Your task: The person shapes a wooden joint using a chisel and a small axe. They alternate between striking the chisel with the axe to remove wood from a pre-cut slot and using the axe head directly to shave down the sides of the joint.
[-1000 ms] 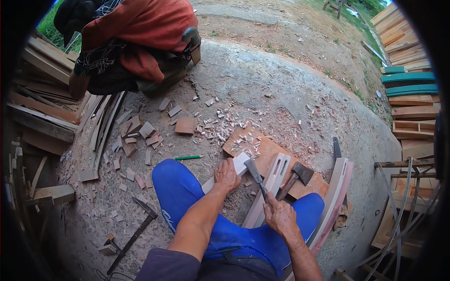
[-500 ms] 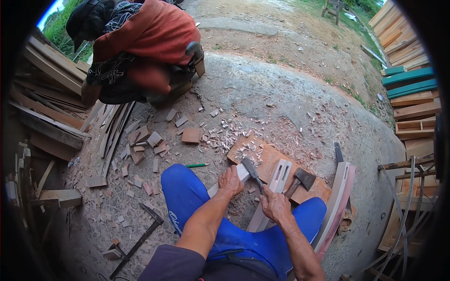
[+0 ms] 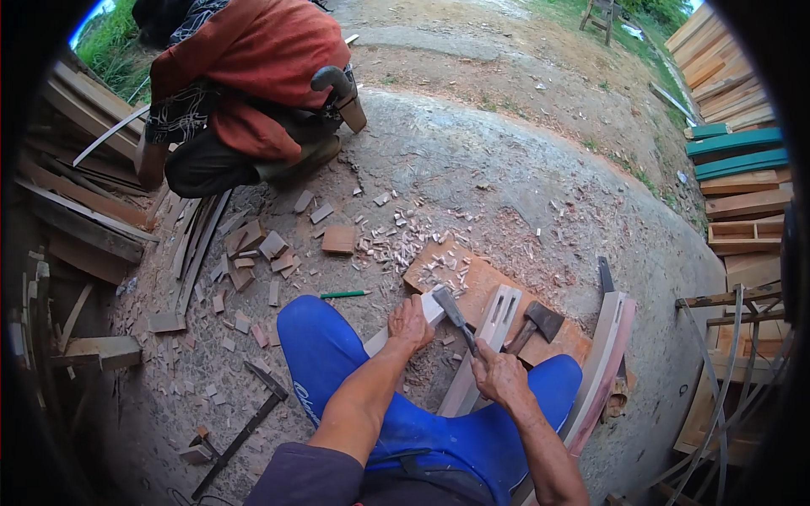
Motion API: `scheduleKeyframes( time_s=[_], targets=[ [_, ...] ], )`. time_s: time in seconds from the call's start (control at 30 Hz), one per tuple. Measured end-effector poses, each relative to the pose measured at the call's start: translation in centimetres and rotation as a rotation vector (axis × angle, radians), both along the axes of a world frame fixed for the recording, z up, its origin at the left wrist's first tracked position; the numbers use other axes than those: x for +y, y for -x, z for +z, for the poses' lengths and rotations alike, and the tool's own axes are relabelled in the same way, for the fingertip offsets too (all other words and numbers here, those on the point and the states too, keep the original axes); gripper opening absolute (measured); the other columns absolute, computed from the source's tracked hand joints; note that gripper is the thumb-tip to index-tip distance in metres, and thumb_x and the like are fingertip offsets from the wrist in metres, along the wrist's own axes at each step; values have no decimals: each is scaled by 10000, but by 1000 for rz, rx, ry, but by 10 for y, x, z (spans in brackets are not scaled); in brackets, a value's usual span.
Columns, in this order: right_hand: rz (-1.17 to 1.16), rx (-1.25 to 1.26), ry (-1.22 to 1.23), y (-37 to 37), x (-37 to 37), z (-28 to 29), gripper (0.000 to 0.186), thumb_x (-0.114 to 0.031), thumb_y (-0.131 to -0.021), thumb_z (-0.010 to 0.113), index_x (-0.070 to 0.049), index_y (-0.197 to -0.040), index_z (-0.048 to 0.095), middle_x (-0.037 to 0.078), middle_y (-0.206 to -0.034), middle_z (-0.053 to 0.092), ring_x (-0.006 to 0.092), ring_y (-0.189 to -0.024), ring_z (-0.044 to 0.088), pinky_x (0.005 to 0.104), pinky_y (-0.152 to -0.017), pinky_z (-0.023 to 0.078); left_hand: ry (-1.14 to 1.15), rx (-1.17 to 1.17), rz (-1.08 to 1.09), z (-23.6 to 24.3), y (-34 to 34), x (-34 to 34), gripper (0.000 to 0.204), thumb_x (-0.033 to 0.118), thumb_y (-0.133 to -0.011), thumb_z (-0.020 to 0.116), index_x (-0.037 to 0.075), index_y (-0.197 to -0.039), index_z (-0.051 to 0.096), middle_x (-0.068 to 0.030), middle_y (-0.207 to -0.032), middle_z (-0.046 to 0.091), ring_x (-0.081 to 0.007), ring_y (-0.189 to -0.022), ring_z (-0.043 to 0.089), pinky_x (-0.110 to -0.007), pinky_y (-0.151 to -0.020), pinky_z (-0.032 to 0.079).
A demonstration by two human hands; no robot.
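Note:
My left hand is closed around a pale wooden piece, holding it at a slant over the floor between my knees. In my right hand is a hand tool with a grey metal head and dark handle; its exact kind is unclear. The head lies at the upper end of the wooden piece. Beside it, a slotted wooden post rests on an orange-brown board. A hatchet lies on that board, right of the post.
Wood chips and offcuts litter the concrete. A green pencil lies by my left knee, a bar clamp at lower left. Another slotted piece leans at my right. A crouching person is at far left; stacked timber lines the right.
The tool's head has shifted slightly against the wooden piece, still in my right hand. The crouching person has leaned left, and a pale strip now shows beside them. My view has shifted a little.

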State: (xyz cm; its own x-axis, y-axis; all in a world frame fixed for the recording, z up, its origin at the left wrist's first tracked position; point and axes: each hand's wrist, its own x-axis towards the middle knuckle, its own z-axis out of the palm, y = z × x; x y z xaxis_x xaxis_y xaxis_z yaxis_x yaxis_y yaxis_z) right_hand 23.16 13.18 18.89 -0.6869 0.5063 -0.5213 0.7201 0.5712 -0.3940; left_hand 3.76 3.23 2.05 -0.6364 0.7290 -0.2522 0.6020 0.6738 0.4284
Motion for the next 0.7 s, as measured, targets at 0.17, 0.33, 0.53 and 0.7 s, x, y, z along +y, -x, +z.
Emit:
scheduleKeyframes(
  time_s=[0.17,0.33,0.53,0.7],
  targets=[
    [20,-19,24,9,5,3,515,-321,-958,554,-179,-1450,502,269,-965,727,474,-941,705,578,-864,560,46,-6,-21,-4,3,-1,492,155,-723,677,37,-1164,491,-213,-1084,601,-421,-1027,637,-534,-927,499],
    [-2,87,-4,-10,6,0,487,-320,-964,557,-172,-1427,534,262,-952,731,466,-936,708,574,-842,565,13,32,5,-10,-4,-4,485,146,-739,671,39,-1173,480,-210,-1099,595,-418,-1060,624,-523,-933,491],
    [-7,46,22,-9,3,-9,454,-341,-971,545,-177,-1394,532,281,-1035,719,493,-1010,682,599,-905,539,3,66,-3,-9,-3,-3,471,159,-774,661,50,-1194,477,-207,-1103,610,-418,-1036,651,-555,-913,504],
    [26,83,3,4,2,-19,488,-354,-964,556,-185,-1422,542,275,-1070,716,489,-1038,671,571,-952,521,1,114,-20,-7,1,1,480,185,-789,661,44,-1214,488,-210,-1126,614,-406,-1073,654,-547,-937,504]
  ],
)
